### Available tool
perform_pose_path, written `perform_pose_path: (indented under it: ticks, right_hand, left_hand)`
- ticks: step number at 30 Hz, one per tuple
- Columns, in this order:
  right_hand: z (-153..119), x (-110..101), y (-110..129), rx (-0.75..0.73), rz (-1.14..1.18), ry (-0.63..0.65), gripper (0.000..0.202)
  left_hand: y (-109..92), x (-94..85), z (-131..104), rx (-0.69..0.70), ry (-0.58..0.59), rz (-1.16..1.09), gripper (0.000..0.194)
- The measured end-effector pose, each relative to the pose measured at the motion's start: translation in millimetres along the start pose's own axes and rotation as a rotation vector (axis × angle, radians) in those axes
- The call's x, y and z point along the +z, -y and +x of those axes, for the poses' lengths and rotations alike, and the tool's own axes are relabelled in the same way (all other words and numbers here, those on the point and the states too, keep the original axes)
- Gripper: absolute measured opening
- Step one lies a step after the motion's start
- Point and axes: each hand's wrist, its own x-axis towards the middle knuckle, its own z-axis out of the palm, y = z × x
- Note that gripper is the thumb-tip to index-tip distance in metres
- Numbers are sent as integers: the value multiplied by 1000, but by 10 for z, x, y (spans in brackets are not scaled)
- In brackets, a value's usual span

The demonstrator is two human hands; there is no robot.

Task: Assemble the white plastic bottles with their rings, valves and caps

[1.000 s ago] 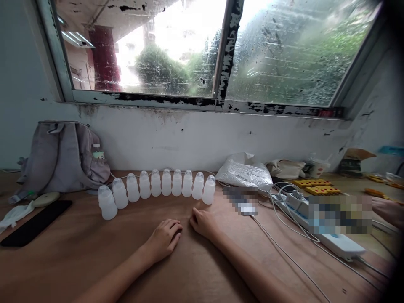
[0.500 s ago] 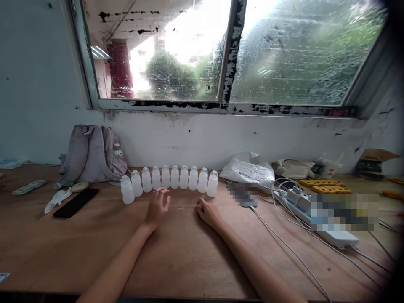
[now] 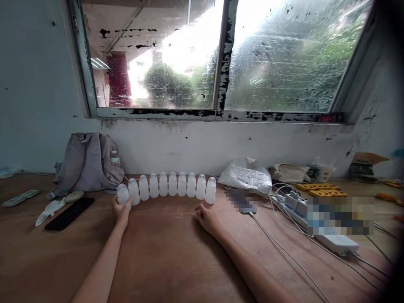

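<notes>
Several frosted white bottles [image 3: 172,185] with clear domed caps stand upright in a curved row on the wooden table [image 3: 158,252]. At the row's left end, my left hand [image 3: 121,210] has its fingers and thumb wrapped round the leftmost bottle [image 3: 123,192], whose lower part is hidden by the hand. My right hand [image 3: 205,218] rests on the table just in front of the rightmost bottle [image 3: 210,191], its fingers curled in and nothing visible in them.
A grey backpack [image 3: 90,164], a black phone [image 3: 70,213] and a white crumpled item [image 3: 50,210] lie on the left. To the right are a silver padded bag [image 3: 246,177], a white power strip [image 3: 337,243] with cables, and yellow blocks [image 3: 326,191].
My left hand has moved left from before the middle of the row and closed round the leftmost bottle. My right hand has stayed on the table. The view has shifted slightly.
</notes>
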Motion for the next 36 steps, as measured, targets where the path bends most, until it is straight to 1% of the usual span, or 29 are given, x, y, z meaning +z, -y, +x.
perform_pose_path:
  ticks: [2, 3, 4, 5, 7, 9, 10, 11, 12, 14, 16, 18, 20, 23, 25, 28, 30, 33, 36]
  right_hand:
    - [12, -10, 45, 8, 69, -34, 16]
    - [19, -10, 77, 20, 117, -51, 17]
    - [23, -6, 114, 39, 170, -65, 20]
    - [24, 2, 157, 57, 219, -74, 24]
    - [12, 25, 252, 116, 360, -43, 35]
    - [-23, 45, 350, 200, 544, 54, 45]
    - [-48, 48, 396, 237, 623, 103, 48]
    - [-75, 45, 441, 260, 673, 136, 49]
    - [-103, 35, 483, 256, 677, 138, 48]
    - [-152, 1, 559, 154, 549, 55, 41]
    - [-180, -38, 620, 31, 379, -62, 36]
    - [-184, -66, 660, -33, 257, -126, 34]
    - [-168, -79, 671, -52, 193, -131, 34]
    - [-136, -92, 647, -93, 138, -114, 36]
    - [-125, -111, 627, -135, 114, -99, 35]
    - [-125, -158, 618, -204, 91, -67, 34]
    - [-131, -190, 623, -222, 91, -49, 34]
    - [-146, -224, 633, -233, 109, -18, 35]
    - [-175, -230, 639, -269, 120, 23, 33]
  left_hand:
    - [-51, -12, -37, 30, -38, 13, 57]
    - [-103, -26, -75, 94, -50, 25, 55]
    - [-173, -40, -132, 183, -37, 35, 54]
    - [-259, -51, -208, 355, 10, 56, 52]
    - [-466, -50, -421, 728, 198, 112, 44]
    - [-683, -15, -685, 1016, 443, 126, 39]
    - [-780, 11, -821, 1098, 548, 126, 39]
    - [-863, 38, -950, 1158, 613, 109, 40]
    - [-928, 64, -1065, 1188, 656, 96, 40]
    - [-999, 101, -1238, 1202, 699, 91, 39]
    - [-1007, 114, -1324, 1173, 730, 87, 39]
    - [-989, 109, -1338, 1117, 804, 65, 40]
    - [-983, 95, -1316, 1033, 905, 46, 41]
    - [-1039, 68, -1276, 859, 1035, 25, 44]
    - [-1110, 46, -1257, 719, 1146, -25, 43]
    - [-1207, 20, -1231, 474, 1371, -119, 32]
    - [-1240, 14, -1210, 317, 1479, -179, 28]
    - [-1235, 19, -1173, 78, 1614, -268, 23]
    - [-1183, 17, -1138, -236, 1830, -341, 23]
